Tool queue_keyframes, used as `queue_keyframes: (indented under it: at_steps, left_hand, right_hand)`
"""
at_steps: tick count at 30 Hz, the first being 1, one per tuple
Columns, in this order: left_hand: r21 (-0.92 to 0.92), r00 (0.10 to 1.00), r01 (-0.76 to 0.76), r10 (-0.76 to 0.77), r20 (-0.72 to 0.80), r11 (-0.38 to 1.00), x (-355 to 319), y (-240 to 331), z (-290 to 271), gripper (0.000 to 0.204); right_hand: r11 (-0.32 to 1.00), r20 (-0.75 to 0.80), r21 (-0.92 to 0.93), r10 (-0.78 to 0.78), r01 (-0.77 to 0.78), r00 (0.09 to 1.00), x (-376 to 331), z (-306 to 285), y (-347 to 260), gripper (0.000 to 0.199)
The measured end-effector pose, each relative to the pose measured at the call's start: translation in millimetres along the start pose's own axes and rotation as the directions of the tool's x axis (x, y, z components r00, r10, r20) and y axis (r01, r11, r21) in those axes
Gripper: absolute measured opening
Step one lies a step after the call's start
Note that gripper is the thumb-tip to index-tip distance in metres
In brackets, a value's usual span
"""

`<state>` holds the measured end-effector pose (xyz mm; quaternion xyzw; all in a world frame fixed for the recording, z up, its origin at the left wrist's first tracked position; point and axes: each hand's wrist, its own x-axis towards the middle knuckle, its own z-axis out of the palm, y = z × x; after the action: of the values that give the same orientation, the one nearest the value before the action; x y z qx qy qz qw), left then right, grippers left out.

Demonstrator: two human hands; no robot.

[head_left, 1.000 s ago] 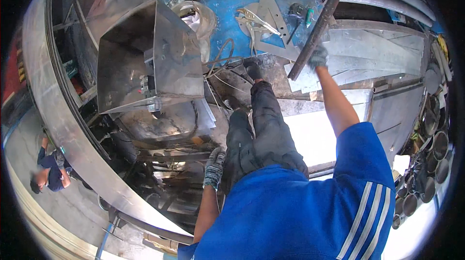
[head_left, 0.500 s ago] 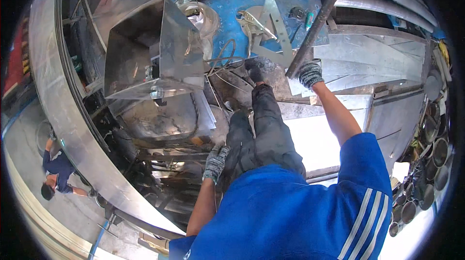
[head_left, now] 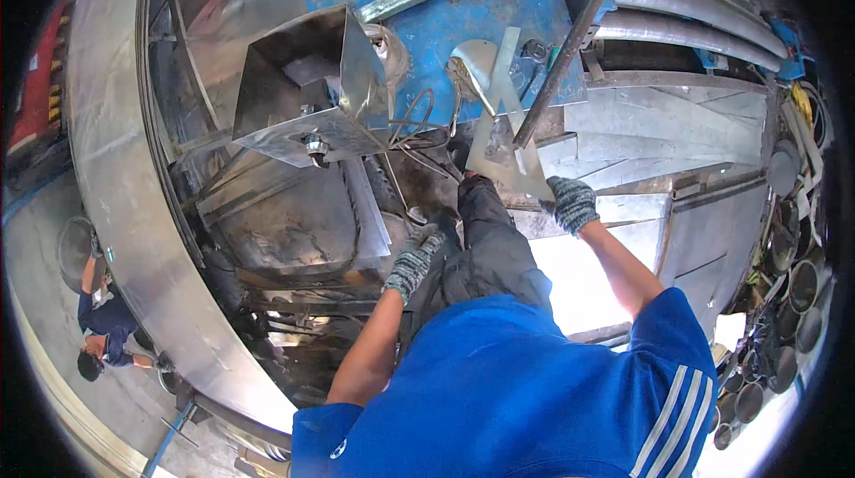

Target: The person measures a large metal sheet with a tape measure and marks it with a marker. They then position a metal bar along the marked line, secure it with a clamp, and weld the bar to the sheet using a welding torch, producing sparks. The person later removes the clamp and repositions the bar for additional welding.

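My right hand (head_left: 572, 205), in a grey-and-black knit glove, is closed on the near corner of a flat forked metal plate (head_left: 508, 162). The plate's narrow arms reach over the edge of the blue tabletop (head_left: 436, 28). A dark metal bar (head_left: 570, 46) slants across, its lower end over the plate. My left hand (head_left: 415, 266), gloved alike, hovers by my left thigh with its fingers stretched out and nothing seen in it. Beside the plate on the blue top lie locking pliers (head_left: 463, 77), partly covered by a pale round piece, and a dark tape measure (head_left: 534, 50).
An open sheet-metal box (head_left: 294, 86) with a fitting underneath stands to the left. A long metal sheet (head_left: 134, 202) curves down the left side, with another person (head_left: 107, 326) beyond it. Metal sheets (head_left: 663, 126) lie to the right; round pipe ends (head_left: 802, 286) are stacked farther right.
My right hand has moved down toward me and now grips the forked plate, which has shifted nearer. My left hand has risen slightly, and the whole view has shifted.
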<state>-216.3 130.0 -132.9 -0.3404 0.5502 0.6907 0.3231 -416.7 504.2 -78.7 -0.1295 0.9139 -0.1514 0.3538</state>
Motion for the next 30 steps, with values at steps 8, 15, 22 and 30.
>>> queue_keyframes:
  at_steps: [8,15,22,30]
  left_hand:
    - [0.447,0.917,-0.247,0.357,-0.178,0.859,84.8,120.4,72.1,0.045]
    - [0.58,0.975,0.076,0.063,-0.215,0.811,201.8,218.0,112.3,0.047]
    - [0.761,0.944,-0.061,0.285,-0.167,0.646,268.5,167.1,94.4,0.042]
    - [0.843,0.907,-0.214,0.422,-0.017,0.494,77.3,170.5,76.9,0.032]
  right_hand:
    - [0.996,-0.034,0.08,-0.034,0.037,0.999,-26.2,0.1,-32.9,0.04]
    - [0.995,-0.053,0.099,0.009,-0.004,0.999,-27.0,16.2,-39.3,0.043]
    - [0.991,-0.087,0.134,-0.01,0.022,0.996,-43.5,25.2,-34.0,0.034]
    - [0.996,0.095,0.094,0.003,-0.012,0.995,-106.9,17.6,-13.0,0.035]
